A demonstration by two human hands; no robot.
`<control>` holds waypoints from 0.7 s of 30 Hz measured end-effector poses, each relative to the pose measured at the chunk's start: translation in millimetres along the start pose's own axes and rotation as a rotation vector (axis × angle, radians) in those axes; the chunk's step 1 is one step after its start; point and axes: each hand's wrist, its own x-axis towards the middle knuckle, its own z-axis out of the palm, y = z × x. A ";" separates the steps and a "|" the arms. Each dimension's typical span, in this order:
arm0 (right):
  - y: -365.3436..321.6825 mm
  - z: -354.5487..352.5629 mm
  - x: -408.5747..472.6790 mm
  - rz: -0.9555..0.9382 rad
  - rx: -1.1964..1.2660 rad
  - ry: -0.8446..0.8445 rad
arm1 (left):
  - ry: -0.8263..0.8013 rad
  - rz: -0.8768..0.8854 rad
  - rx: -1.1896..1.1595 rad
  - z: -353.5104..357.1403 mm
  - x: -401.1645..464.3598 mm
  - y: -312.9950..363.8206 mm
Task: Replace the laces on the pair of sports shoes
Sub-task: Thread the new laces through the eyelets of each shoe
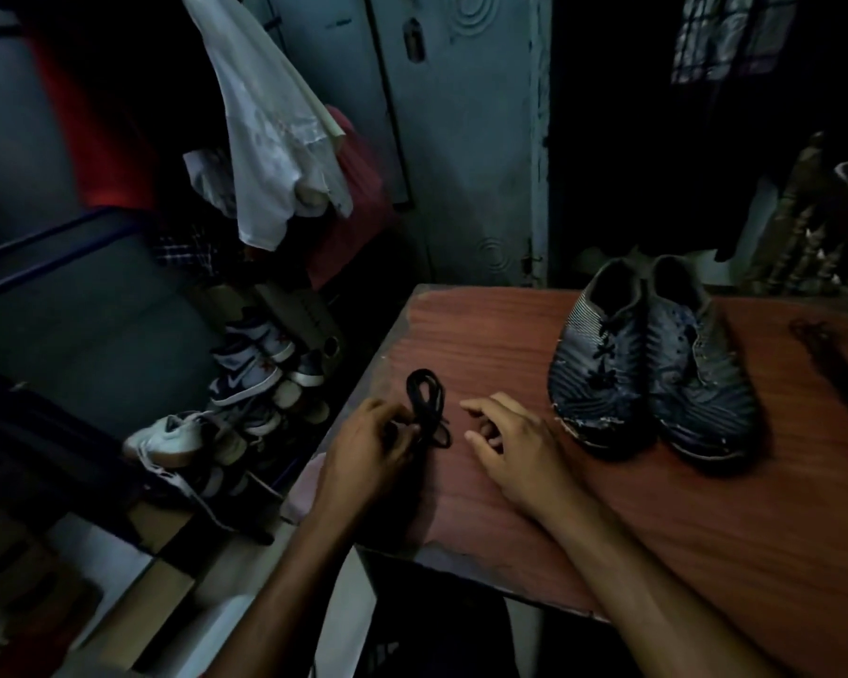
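Bundled black shoelace [429, 408] pinched in left hand [370, 450] fingers; right hand [512, 452] loose, empty.
Dark striped sports shoes [649, 364] well right of both, nearer right hand, toes toward person.

A bundled black lace [429, 408] is lying near the left edge of the reddish wood-grain tabletop [510, 345], its loops fanning away from the person and its near end being pinched by the left hand [370, 452]. The pair of dark, worn sports shoes [652, 359] is sitting side by side farther right on the tabletop, toes pointing toward the person, touching each other. The left shoe [600, 354] is showing a dark lace threaded through its eyelets and scuffed white wear at the toe; the right shoe [696, 369] is looking unlaced. Another dark lace [823, 354] is lying stretched out near the right edge.
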 end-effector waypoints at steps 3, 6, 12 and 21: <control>0.3 -0.4 0.9 0.001 -0.012 -0.019 | -0.037 -0.010 0.008 -12.2 -3.4 1.3; -2.2 1.5 1.5 0.005 -0.079 -0.027 | -0.029 -0.018 -0.022 -23.3 -2.4 5.3; -23.9 5.5 26.5 0.093 -0.332 -0.209 | -0.049 0.014 0.011 -34.5 1.9 19.9; -32.6 1.5 31.3 0.044 -0.243 -0.235 | -0.042 -0.080 0.022 -37.4 7.1 4.8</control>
